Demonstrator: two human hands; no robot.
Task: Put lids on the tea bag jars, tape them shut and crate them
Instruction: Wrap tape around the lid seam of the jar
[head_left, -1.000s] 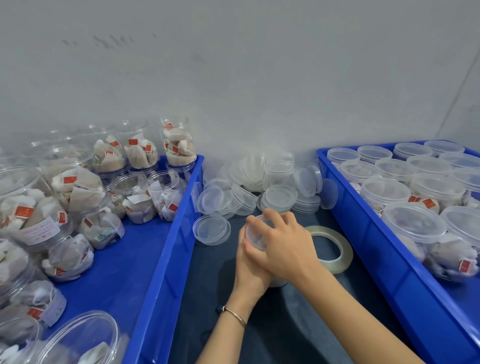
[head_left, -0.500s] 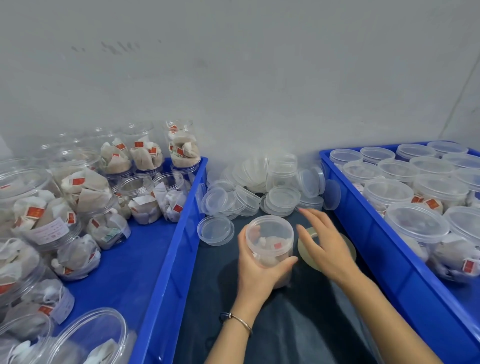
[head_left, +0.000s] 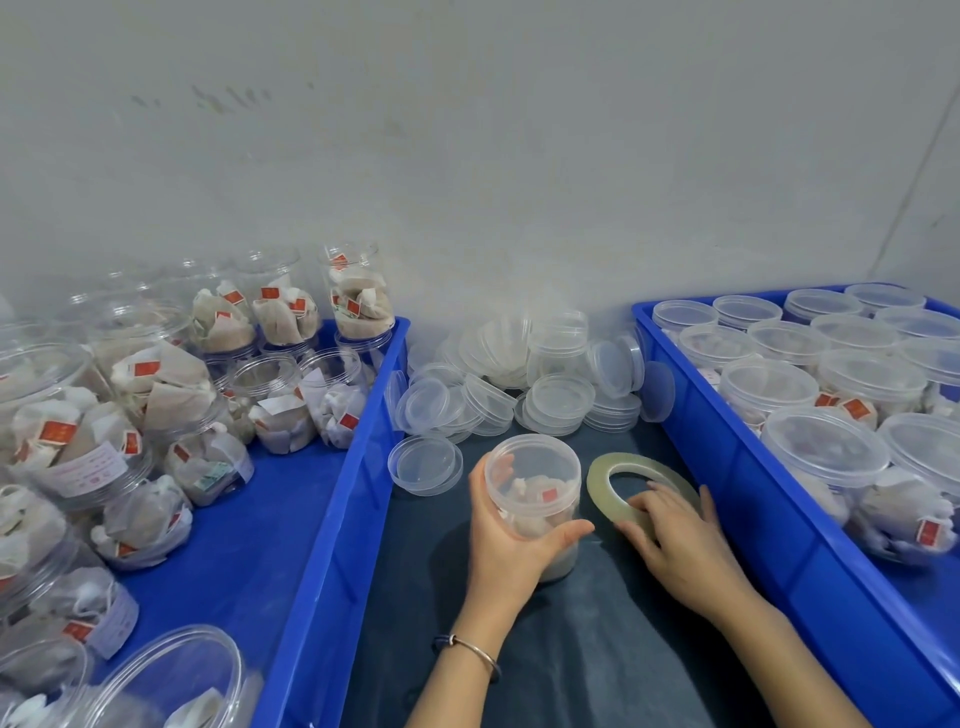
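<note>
Gripping a lidded tea bag jar (head_left: 535, 486) upright on the dark mat (head_left: 571, 649), the left hand (head_left: 511, 540) curled around its side, thumb in front, the right hand (head_left: 675, 540) lay palm down, fingers on the tape roll (head_left: 608, 478) beside the jar, between two blue crates (head_left: 343, 519).

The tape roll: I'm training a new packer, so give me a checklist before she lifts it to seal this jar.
1. Lid on the jar: ok.
2. Left hand grips the jar: ok.
3. Jar upright on the mat: ok.
4. Right hand on the tape roll: ok, fingers lie over its near edge.
5. Loose tape end found: cannot tell.
6. Room in the right crate for the jar: cannot tell.
</note>
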